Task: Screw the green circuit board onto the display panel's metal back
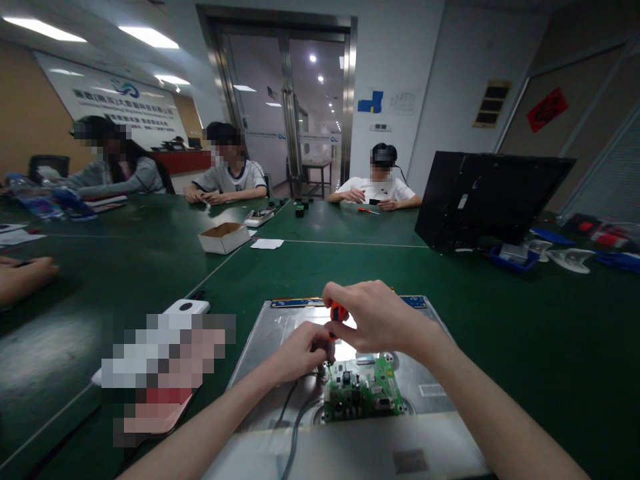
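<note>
My right hand (375, 317) is closed around the red and black handle of a screwdriver (338, 312), which stands upright over the back of a flat display panel (430, 373). Close beside it, my left hand (306, 348) has its fingers pinched together near the upper left corner of a green circuit board (367, 390). What those fingers hold, and the screwdriver's tip, are hidden. The board lies on the panel's metal back. Dark cables (295, 427) run from its left side toward me. A blue strip board (300, 303) lines the panel's far edge.
Two phone-like slabs, one white (187, 307) and one pink (170, 417), lie left of the panel on the green table (350, 267). Farther off are an open cardboard box (225, 238), a black monitor housing (480, 200) and a blue tray (513, 259). Several people sit around the table.
</note>
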Demonstrator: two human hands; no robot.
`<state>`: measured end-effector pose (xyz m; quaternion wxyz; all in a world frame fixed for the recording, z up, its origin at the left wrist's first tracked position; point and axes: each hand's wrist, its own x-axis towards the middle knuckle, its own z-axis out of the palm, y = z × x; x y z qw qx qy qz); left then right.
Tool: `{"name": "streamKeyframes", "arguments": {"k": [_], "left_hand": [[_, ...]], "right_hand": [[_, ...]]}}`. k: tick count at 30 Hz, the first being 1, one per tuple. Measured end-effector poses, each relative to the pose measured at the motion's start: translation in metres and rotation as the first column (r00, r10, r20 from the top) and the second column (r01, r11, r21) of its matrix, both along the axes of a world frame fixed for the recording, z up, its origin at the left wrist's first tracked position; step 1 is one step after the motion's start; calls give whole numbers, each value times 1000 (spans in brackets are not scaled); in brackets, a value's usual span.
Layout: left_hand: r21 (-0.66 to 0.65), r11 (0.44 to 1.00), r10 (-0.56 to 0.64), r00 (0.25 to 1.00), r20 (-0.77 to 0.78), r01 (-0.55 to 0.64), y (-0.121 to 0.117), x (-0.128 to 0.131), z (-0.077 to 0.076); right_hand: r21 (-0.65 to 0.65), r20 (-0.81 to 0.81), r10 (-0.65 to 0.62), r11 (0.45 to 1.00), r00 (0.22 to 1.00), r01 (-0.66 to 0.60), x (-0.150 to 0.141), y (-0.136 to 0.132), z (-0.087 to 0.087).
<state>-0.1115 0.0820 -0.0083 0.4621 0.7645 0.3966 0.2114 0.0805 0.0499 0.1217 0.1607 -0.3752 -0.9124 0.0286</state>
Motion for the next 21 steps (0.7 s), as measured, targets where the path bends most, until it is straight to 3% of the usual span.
{"name": "streamKeyframes", "arguments": {"k": [12,21], "left_hand": [[42,999,-29,999,28,28,12,15,3],[56,997,-54,999,-1,54,9,13,3]], "right_hand": [[28,51,-41,999,998,40,-1,3,-3],[78,48,-54,996,997,51,6,6,-1]]}}
